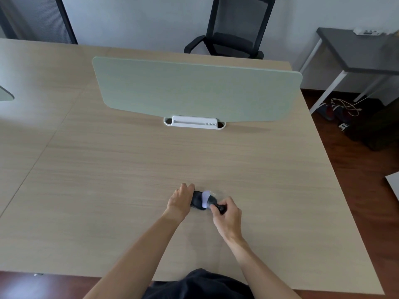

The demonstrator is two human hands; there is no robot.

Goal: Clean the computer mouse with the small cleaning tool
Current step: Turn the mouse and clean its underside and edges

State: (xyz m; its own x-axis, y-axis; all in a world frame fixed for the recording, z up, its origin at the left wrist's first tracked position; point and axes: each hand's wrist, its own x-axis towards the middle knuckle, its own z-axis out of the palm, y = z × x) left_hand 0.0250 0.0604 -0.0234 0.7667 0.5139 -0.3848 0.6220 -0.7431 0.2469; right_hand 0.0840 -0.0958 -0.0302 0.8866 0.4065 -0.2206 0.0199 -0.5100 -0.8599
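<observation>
The computer mouse (197,200) lies on the wooden desk (129,169) near its front edge, straight ahead of the person, black and low, with much of its body hidden by the hands and by the pale, blurred bristle end of the small cleaning tool (208,199) resting across its top. The left hand (180,200) closes over the mouse's left end, probably to pin it so brushing cannot push it along the desk. The right hand (227,214) is wrapped tight around the tool's dark handle, angled to drag the bristles over the shell. Farther back stands a pale green divider screen (194,89).
</observation>
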